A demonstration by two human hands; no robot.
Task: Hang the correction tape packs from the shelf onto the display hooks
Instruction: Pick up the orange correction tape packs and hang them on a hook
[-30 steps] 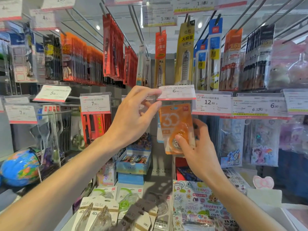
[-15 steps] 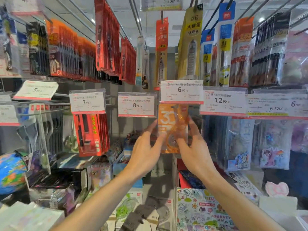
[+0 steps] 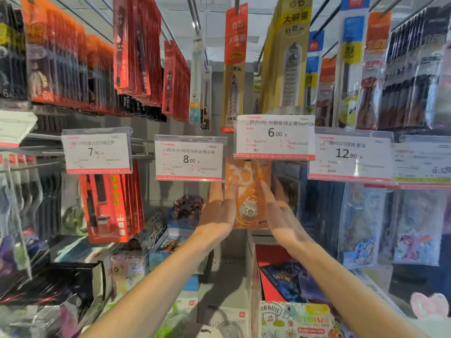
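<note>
Orange correction tape pack (image 3: 246, 191) sits just under the 6.00 price tag (image 3: 274, 136), our left hand (image 3: 217, 213) and right hand (image 3: 280, 215) flat-fingered against its sides; we judge seating it on the hidden hook comes next.

An orange correction tape pack (image 3: 247, 191) with white numerals hangs beneath white, red-edged price tags (image 3: 274, 136).

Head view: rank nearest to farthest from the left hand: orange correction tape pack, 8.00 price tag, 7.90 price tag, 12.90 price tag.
1. Orange correction tape pack: touching the left hand, on its right.
2. White 8.00 price tag: just above the fingertips.
3. White 12.90 price tag (upper right) and white 7.90 price tag (upper left): too close to call.
</note>
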